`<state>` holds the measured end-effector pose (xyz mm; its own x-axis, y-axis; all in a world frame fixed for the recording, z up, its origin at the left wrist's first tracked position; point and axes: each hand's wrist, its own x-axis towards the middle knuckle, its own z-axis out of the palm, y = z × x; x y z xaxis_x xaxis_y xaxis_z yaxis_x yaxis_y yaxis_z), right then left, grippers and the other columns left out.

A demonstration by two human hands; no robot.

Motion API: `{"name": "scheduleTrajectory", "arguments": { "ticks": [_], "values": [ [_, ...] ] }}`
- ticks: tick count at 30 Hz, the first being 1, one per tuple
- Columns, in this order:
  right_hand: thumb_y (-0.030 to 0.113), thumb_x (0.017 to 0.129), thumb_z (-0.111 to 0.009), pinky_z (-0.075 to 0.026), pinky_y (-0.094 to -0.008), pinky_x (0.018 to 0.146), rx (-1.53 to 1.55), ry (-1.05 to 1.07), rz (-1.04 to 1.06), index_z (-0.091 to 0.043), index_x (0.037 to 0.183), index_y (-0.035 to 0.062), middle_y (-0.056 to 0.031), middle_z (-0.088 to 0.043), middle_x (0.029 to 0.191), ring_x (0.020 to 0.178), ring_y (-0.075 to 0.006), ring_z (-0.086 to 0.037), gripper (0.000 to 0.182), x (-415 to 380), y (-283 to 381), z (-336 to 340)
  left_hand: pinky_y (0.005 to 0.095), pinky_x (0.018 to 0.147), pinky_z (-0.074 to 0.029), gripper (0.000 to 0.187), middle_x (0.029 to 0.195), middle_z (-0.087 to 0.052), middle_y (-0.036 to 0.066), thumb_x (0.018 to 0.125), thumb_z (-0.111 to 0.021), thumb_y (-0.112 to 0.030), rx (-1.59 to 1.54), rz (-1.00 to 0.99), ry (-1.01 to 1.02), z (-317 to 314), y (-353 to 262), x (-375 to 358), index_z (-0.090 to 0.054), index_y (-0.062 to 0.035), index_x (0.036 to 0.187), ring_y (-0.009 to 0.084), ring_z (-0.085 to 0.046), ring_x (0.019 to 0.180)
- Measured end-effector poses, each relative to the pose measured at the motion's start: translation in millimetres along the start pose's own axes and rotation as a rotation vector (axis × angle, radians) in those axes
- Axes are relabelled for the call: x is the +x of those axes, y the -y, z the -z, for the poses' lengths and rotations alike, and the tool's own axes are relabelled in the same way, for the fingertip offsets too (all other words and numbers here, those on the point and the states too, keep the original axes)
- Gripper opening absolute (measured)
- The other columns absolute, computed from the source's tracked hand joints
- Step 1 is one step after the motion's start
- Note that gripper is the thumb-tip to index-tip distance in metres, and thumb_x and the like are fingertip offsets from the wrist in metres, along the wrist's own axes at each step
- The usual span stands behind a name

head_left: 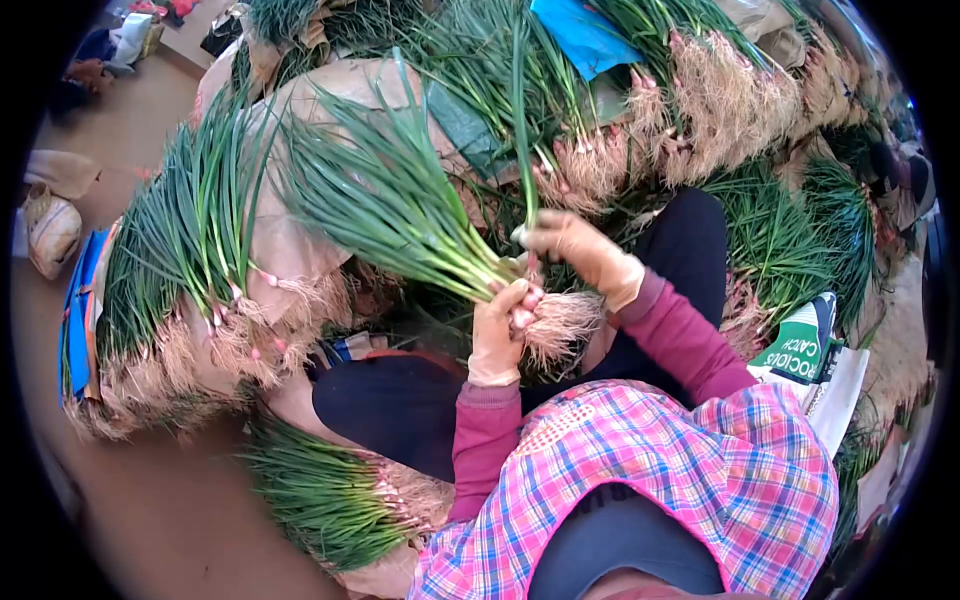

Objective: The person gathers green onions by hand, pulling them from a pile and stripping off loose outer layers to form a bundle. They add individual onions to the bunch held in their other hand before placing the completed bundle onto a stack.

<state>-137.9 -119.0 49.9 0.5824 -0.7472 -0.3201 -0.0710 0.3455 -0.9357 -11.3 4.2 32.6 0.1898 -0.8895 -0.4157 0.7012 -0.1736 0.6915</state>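
Two hands meet above the person's folded legs: the left hand [497,335] is closed around a leafy onion bunch [400,205] just above its pink bulbs, and the right hand [588,258] pinches an upright stalk [523,130] beside it. Pale roots [562,325] hang between the wrists. Farther out, more bunches lie on both sides, a blue sheet [585,38] among those at the top.
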Motion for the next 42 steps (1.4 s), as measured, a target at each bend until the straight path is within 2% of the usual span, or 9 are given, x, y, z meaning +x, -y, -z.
{"name": "scheduleTrajectory", "arguments": {
  "ticks": [4,13,18,22,24,32,35,39,42],
  "values": [
    [0.022,0.087,-0.065,-0.036,-0.0174,0.051,0.750,0.215,-0.096,-0.064,0.104,0.0060,0.0013,-0.063,0.081,0.057,-0.0025,-0.046,0.023,25.2,-44.5,3.0,0.0147,0.046,-0.041,0.023,0.078,-0.063,0.008,0.085,-0.059,-0.001,0.002,0.043,0.072,5.4,13.0,0.9,-0.059,0.0057,0.107,0.0068,-0.055,0.059],
    [0.015,0.095,-0.055,-0.043,-0.0200,0.052,0.605,-0.265,0.075,-0.062,0.104,0.0017,0.0007,-0.059,0.075,0.057,-0.0046,-0.048,0.017,9.9,-65.8,-28.2,0.0180,0.044,-0.043,0.020,0.077,-0.060,0.008,0.085,-0.058,0.001,0.036,0.049,0.030,11.9,15.8,1.3,-0.056,0.0017,0.105,0.0103,-0.055,0.058],
    [0.011,0.098,-0.047,-0.042,-0.0191,0.048,1.246,-0.158,-0.052,-0.059,0.100,-0.0015,0.0002,-0.053,0.071,0.054,-0.0063,-0.047,0.018,53.0,-88.3,8.8,0.0310,0.068,-0.049,0.028,0.091,-0.058,0.010,0.079,-0.057,0.003,-0.222,-0.063,0.198,9.9,8.9,-11.7,-0.053,-0.0040,0.106,0.0162,-0.055,0.070],
    [0.031,0.088,-0.065,-0.050,-0.0213,0.057,-0.037,0.084,-0.086,-0.065,0.100,0.0025,-0.0079,-0.068,0.092,0.069,-0.0105,-0.064,0.031,30.3,-48.0,1.7,0.0311,0.070,-0.042,0.030,0.094,-0.055,0.007,0.076,-0.063,0.000,-0.509,-0.389,0.461,7.7,-11.0,-24.9,-0.050,-0.0103,0.101,0.0161,-0.049,0.078],
    [0.030,0.088,-0.066,-0.053,-0.0333,0.074,-0.620,-0.572,0.391,-0.065,0.106,0.0009,-0.0114,-0.069,0.098,0.085,-0.0181,-0.066,0.035,49.9,-27.0,34.1,0.0315,0.074,-0.042,0.041,0.102,-0.055,0.007,0.076,-0.063,0.000,-0.512,-0.398,0.369,14.5,-17.0,-24.0,-0.051,-0.0100,0.114,0.0161,-0.048,0.081],
    [0.026,0.085,-0.068,-0.045,-0.0264,0.060,-0.531,-0.738,0.208,-0.067,0.085,0.0086,-0.0001,-0.061,0.068,0.061,-0.0083,-0.053,0.017,88.4,44.5,111.4,0.0378,0.093,-0.046,0.039,0.103,-0.058,0.011,0.081,-0.061,0.003,-0.472,-0.153,0.294,15.1,5.9,-9.0,-0.053,-0.0034,0.119,0.0218,-0.056,0.096],
    [0.014,0.085,-0.069,-0.046,-0.0230,0.059,0.005,-0.262,0.346,-0.065,0.083,0.0085,0.0027,-0.060,0.068,0.061,-0.0067,-0.054,0.006,38.4,10.2,62.9,0.0437,0.106,-0.039,0.035,0.101,-0.061,0.012,0.084,-0.057,0.005,-0.307,-0.130,0.134,1.6,3.2,-7.7,-0.052,-0.0029,0.118,0.0214,-0.060,0.089],
    [0.009,0.082,-0.071,-0.045,-0.0212,0.063,0.186,-0.056,0.095,-0.063,0.091,0.0055,0.0017,-0.063,0.077,0.069,-0.0061,-0.056,0.012,4.8,-39.1,-5.2,0.0228,0.052,-0.052,0.030,0.083,-0.063,0.011,0.084,-0.056,0.003,-0.129,0.043,0.077,17.3,21.0,5.0,-0.054,0.0002,0.114,0.0126,-0.057,0.063],
    [0.019,0.085,-0.069,-0.042,-0.0166,0.061,0.391,-0.061,0.026,-0.061,0.102,0.0086,0.0014,-0.066,0.086,0.067,-0.0035,-0.054,0.022,25.7,-46.0,3.7,0.0176,0.047,-0.045,0.029,0.086,-0.064,0.012,0.084,-0.056,0.003,-0.023,0.068,0.101,11.1,16.6,-1.6,-0.055,0.0030,0.113,0.0109,-0.057,0.063]
  ]
}}
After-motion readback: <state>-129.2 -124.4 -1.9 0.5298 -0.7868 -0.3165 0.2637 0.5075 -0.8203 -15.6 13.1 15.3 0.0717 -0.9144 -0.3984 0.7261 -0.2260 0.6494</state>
